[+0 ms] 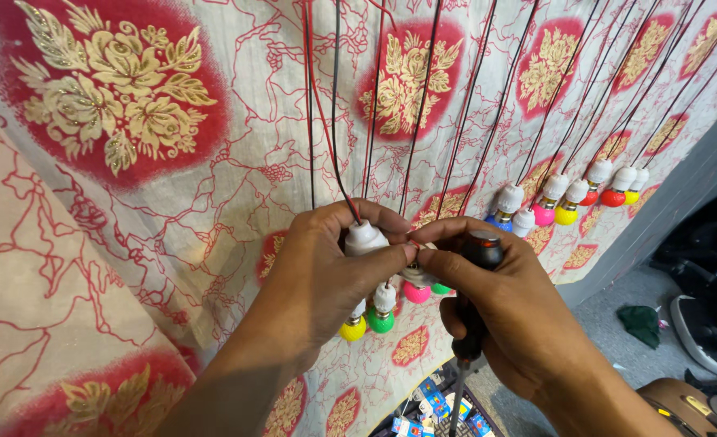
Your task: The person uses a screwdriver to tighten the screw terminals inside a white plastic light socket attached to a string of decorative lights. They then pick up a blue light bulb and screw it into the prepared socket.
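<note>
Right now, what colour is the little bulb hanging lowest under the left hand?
Yellow. The bulb hangs below the left hand, beside a green bulb; head view.

- A cream cloth (213, 202) patterned with red rounds and gold flowers carries the work.
- Thin red and black wires (456, 105) lie across it.
- Small coloured bulbs (565, 202) in white holders rest against it.

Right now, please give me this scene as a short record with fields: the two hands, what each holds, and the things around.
left hand: left hand grips a white bulb holder on hanging wires
right hand: right hand pinches a wire end beside the holder, with a screwdriver tucked in the palm
below hands: yellow bulb, green bulb, pink bulb
further right: row of coloured bulbs on wires
backdrop: patterned cloth, red and gold flowers
floor: small boxes
</note>
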